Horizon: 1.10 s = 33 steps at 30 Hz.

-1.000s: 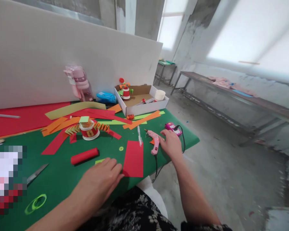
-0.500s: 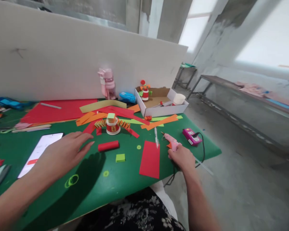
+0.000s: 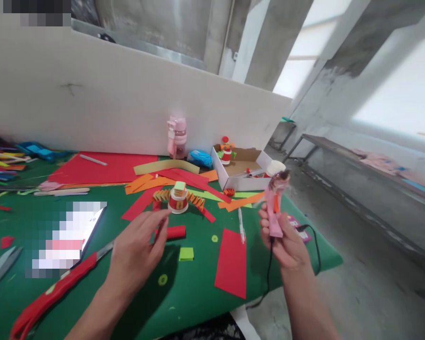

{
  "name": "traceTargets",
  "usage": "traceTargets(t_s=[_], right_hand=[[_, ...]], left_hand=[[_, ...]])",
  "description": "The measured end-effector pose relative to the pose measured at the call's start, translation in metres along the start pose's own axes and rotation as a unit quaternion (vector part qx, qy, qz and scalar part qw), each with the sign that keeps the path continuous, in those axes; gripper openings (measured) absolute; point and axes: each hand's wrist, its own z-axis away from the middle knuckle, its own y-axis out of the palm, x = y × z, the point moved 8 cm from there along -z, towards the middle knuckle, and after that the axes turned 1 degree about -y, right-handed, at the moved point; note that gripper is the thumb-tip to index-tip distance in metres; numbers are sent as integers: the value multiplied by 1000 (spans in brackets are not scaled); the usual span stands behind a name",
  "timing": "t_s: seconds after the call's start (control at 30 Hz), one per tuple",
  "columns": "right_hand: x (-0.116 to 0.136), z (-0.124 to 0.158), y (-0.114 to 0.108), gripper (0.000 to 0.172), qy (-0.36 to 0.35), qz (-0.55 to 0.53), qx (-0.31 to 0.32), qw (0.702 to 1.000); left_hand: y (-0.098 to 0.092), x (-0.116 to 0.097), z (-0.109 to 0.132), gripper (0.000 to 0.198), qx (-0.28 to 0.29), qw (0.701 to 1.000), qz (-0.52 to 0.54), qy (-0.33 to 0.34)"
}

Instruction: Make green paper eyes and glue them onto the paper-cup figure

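Observation:
My right hand point(image 3: 285, 236) holds a pink glue gun point(image 3: 275, 208) raised above the table's right end, nozzle up, a black cord hanging from its handle. My left hand point(image 3: 138, 245) hovers over the table, thumb apart from the fingers, with nothing seen in it. Its fingertips overlap the view of a red paper roll point(image 3: 176, 232); whether they touch is unclear. Behind the roll stands a small red-and-white cup figure point(image 3: 178, 205) with folded orange paper arms and a green-topped block. A green paper square point(image 3: 186, 254) and a red paper rectangle point(image 3: 231, 264) lie between my hands.
Red-handled scissors point(image 3: 71, 281) and a phone point(image 3: 71, 236) lie left of my left hand. At the back are a pink bottle point(image 3: 177, 137), a blue packet point(image 3: 200, 158) and a white box point(image 3: 242, 182) holding another figure. A purple power block point(image 3: 302, 232) sits near the right edge.
My right hand has lifted the glue gun off the table and turned its nozzle upward. My left hand has moved right toward the red roll. The red-handled scissors now show; the camera view has shifted.

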Motion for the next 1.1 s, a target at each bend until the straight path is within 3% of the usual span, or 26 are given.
traceTargets(t_s=[0.1, 0.17, 0.3, 0.4, 0.53, 0.67, 0.83, 0.97, 1.1], right_hand=[[-5, -20, 53, 39, 38, -57, 136, 988], [-10, -37, 74, 32, 47, -53, 169, 983], [-27, -74, 86, 21, 64, -7, 106, 992], [-42, -92, 88, 18, 90, -16, 68, 993], [-48, -99, 90, 19, 72, 1, 83, 994], [-38, -92, 88, 37, 3, 67, 102, 993], [-27, -70, 91, 49, -67, 213, 144, 964], [-32, -59, 95, 54, -80, 343, 160, 922], [-25, -53, 106, 46, -137, 470, 167, 856]], left_hand=[[19, 19, -19, 38, 45, 998, -32, -33], [31, 34, -36, 46, 85, 995, -25, -43], [66, 66, -72, 70, 195, 975, 13, -104], [92, 76, -92, 83, 242, 965, 30, -99], [117, 80, -96, 63, 294, 949, 35, -109], [122, 76, -88, 39, 309, 942, 8, -127], [115, 66, -71, 44, 300, 943, -44, -134], [111, 61, -62, 46, 289, 945, -71, -133], [109, 61, -61, 41, 287, 945, -80, -132]])
